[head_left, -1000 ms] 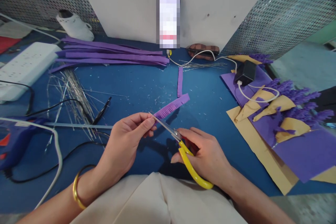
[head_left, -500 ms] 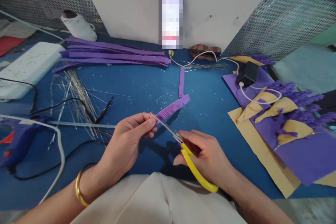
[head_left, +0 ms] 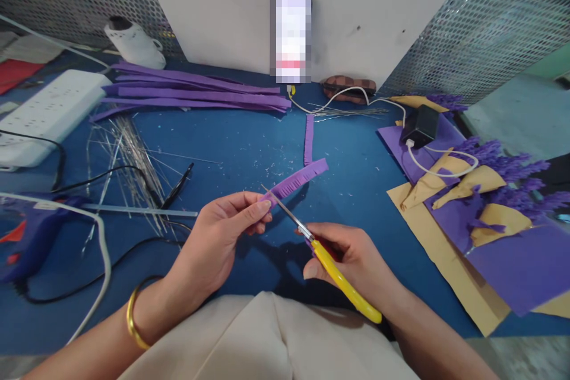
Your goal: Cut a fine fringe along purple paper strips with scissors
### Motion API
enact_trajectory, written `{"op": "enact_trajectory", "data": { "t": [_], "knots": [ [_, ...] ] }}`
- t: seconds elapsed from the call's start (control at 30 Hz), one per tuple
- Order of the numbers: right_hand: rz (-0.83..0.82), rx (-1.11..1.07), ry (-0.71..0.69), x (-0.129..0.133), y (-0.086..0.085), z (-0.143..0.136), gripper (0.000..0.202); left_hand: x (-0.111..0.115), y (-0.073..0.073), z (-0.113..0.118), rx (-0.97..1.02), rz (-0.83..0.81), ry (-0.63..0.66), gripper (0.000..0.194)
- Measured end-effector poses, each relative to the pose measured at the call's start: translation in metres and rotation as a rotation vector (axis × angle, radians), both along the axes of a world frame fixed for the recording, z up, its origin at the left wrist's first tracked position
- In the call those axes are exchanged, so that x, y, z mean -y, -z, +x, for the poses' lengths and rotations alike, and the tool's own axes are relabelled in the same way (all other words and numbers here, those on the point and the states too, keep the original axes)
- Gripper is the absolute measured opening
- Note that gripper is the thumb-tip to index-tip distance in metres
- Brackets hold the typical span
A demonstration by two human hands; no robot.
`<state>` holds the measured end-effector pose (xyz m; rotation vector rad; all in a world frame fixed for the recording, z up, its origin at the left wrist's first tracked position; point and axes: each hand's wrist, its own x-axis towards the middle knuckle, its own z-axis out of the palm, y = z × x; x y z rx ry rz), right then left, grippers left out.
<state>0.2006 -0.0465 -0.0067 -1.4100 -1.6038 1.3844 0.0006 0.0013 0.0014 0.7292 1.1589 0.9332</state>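
Note:
My left hand [head_left: 236, 231] pinches the near end of a purple strip [head_left: 300, 178] whose one edge is cut into a fringe. The strip slants up to the right, and its far part hangs down and lies on the blue table towards the phone. My right hand [head_left: 351, 258] is closed around yellow-handled scissors [head_left: 345, 285]. Their thin blades point up and left and cross the strip just beside my left fingertips. Part of the scissors' other handle is hidden by my right fingers.
Purple strips [head_left: 200, 95] lie at the back left, above loose wires [head_left: 138, 166]. A blue glue gun [head_left: 40, 237] and a white power strip [head_left: 48, 113] are at the left. Purple flowers [head_left: 512, 172] and paper sheets [head_left: 525, 267] lie right; a phone [head_left: 291, 41] stands behind.
The scissors have shifted, their handles swinging slightly down and right, and the blades now cross the strip. The strip's raised bend has moved slightly right.

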Motion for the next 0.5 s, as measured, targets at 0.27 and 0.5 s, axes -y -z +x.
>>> {"op": "enact_trajectory", "data": {
  "t": [0.27, 0.5],
  "knots": [
    [0.085, 0.238, 0.004, 0.0017, -0.0029, -0.0009, 0.042, 0.0005, 0.0003, -0.0004, -0.047, 0.047, -0.036, 0.014],
    [0.154, 0.312, 0.030, 0.0035, -0.0005, -0.0001, 0.046, 0.0004, 0.0011, 0.0004, -0.077, 0.089, -0.061, 0.012]
  ]
}}
